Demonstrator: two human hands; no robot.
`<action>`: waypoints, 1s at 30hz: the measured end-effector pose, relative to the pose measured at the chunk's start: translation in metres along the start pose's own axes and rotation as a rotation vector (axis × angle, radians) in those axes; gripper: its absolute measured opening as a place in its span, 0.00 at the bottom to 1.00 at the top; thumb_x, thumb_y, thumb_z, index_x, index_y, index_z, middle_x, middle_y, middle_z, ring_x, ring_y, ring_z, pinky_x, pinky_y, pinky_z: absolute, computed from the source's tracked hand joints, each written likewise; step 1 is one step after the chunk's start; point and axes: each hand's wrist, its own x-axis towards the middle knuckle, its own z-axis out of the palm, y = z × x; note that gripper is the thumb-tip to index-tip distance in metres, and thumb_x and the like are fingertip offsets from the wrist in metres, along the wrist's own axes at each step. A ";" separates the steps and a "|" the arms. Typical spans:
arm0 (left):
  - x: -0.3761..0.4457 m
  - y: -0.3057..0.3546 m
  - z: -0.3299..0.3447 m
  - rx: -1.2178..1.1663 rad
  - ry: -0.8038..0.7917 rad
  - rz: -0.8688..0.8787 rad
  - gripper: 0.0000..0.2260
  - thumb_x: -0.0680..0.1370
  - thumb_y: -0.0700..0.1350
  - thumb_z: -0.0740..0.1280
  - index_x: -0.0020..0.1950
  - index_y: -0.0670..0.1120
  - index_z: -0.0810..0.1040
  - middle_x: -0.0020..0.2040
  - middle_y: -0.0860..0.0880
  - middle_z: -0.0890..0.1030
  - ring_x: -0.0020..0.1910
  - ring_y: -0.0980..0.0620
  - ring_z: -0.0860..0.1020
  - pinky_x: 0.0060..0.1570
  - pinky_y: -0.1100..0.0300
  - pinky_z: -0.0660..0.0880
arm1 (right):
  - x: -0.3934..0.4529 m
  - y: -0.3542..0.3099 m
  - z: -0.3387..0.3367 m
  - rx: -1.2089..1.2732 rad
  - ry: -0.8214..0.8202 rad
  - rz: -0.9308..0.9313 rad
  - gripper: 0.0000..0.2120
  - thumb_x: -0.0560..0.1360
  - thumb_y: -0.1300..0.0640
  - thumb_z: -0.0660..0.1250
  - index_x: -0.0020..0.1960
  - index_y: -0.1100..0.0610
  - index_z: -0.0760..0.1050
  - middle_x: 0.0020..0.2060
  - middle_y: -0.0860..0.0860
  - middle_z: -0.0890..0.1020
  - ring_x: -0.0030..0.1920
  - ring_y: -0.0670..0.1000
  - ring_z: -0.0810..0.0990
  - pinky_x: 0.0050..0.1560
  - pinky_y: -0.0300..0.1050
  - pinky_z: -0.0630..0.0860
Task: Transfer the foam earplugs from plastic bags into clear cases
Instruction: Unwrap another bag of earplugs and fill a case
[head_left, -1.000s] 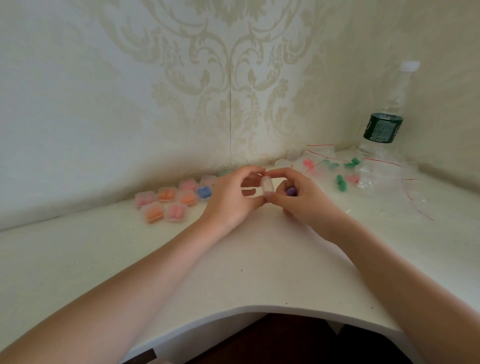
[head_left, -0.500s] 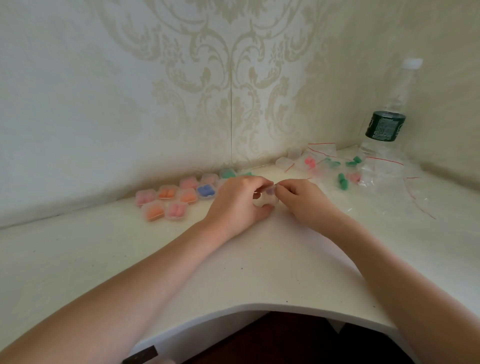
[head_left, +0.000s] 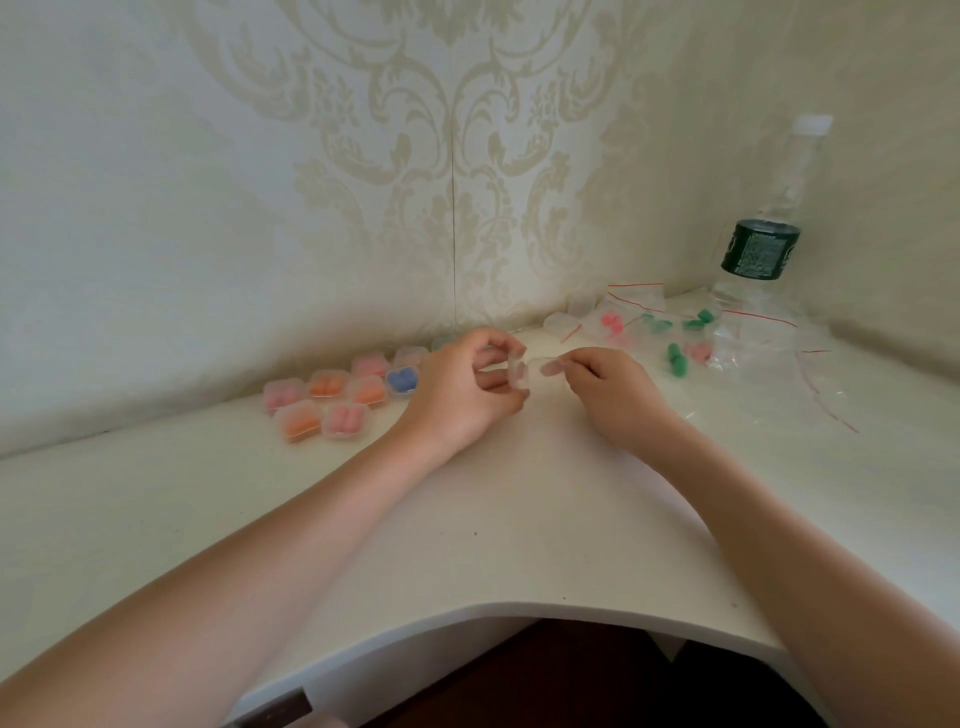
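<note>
1. The white corner desk (head_left: 519, 519) carries everything here; the clear case is the landmark for what follows
2. A water bottle (head_left: 761, 249) with a dark green label stands upright far to the right of the clear case, in the back corner against the wall
3. Crumpled plastic bags (head_left: 748, 343) with red zip strips lie to the right of the clear case; loose green earplugs (head_left: 675, 358) and pink ones lie among them, their long axes pointing in various directions
4. The filled cases (head_left: 332, 402) sit in a cluster to the left of the clear case, lying flat near the wall; they hold pink, orange and blue plugs in pairs
5. The left hand (head_left: 462, 389) has its fingers curled, thumb and forefinger pinching the left edge of the clear case
6. The right hand (head_left: 608, 384) is also curled, its fingertips pinching the case's right side
7. The clear case (head_left: 527, 371) is held between the two hands just above the desk, near the back wall; it is a small see-through box, its long axis running roughly left to right from one hand to the other; whether it holds anything cannot be told
8. A few empty clear boxes (head_left: 563, 319) lie behind and right of the clear case, by the wall
</note>
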 end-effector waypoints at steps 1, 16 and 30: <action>0.001 -0.001 0.000 -0.044 0.006 -0.024 0.14 0.70 0.31 0.71 0.49 0.47 0.75 0.54 0.48 0.82 0.43 0.61 0.83 0.43 0.68 0.77 | 0.000 0.000 0.000 -0.028 0.022 -0.013 0.14 0.80 0.58 0.56 0.54 0.56 0.80 0.29 0.41 0.71 0.30 0.40 0.68 0.29 0.30 0.64; -0.002 0.017 0.002 -0.129 -0.336 -0.296 0.11 0.79 0.48 0.65 0.56 0.43 0.78 0.40 0.48 0.85 0.32 0.53 0.83 0.29 0.67 0.74 | 0.000 0.000 0.004 -0.187 0.102 -0.263 0.11 0.81 0.59 0.55 0.47 0.61 0.75 0.33 0.48 0.74 0.33 0.48 0.70 0.33 0.40 0.62; 0.005 0.012 0.007 -0.419 0.023 -0.442 0.10 0.80 0.45 0.63 0.50 0.39 0.78 0.41 0.42 0.83 0.34 0.51 0.84 0.34 0.63 0.80 | -0.004 -0.012 -0.001 0.395 0.019 -0.138 0.07 0.78 0.59 0.64 0.53 0.53 0.67 0.36 0.52 0.77 0.31 0.47 0.70 0.36 0.40 0.69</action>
